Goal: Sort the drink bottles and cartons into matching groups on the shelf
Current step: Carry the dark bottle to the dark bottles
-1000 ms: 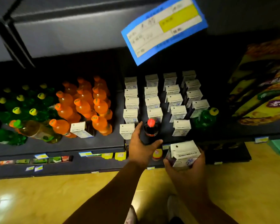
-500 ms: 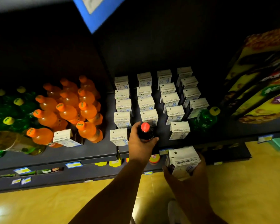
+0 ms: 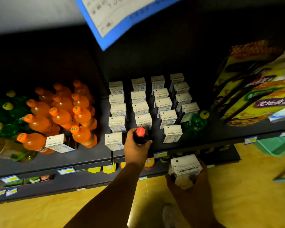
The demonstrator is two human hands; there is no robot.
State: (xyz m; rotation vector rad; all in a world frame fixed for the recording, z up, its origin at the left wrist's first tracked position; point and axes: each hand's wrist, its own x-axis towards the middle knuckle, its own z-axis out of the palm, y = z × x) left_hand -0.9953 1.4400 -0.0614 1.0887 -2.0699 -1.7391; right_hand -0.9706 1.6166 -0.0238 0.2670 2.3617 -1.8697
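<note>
On the left of the shelf (image 3: 89, 156), at least three yellow-capped green bottles (image 3: 16, 111) can be counted, the rest being lost in shadow. One pale bottle (image 3: 10, 150) is laid on its side near the edge. About eleven orange bottles (image 3: 61, 116) are grouped just right of them, with one stray carton (image 3: 57, 143) tilted among them at the near edge.

In the right bay eighteen cartons (image 3: 168, 118) are stood in four columns of five, four, five and four. One dark, red-capped bottle (image 3: 140, 137) is gripped round its shoulder by the left hand (image 3: 135, 150), fingers curled, in the gap at the near end of the second column. One lone green bottle (image 3: 196, 122) is stood right of the cartons. One further carton (image 3: 184, 170) is clasped by the right hand (image 3: 194, 186) below the shelf edge.

Compared with half a second ago, both grips and both positions are unchanged.
</note>
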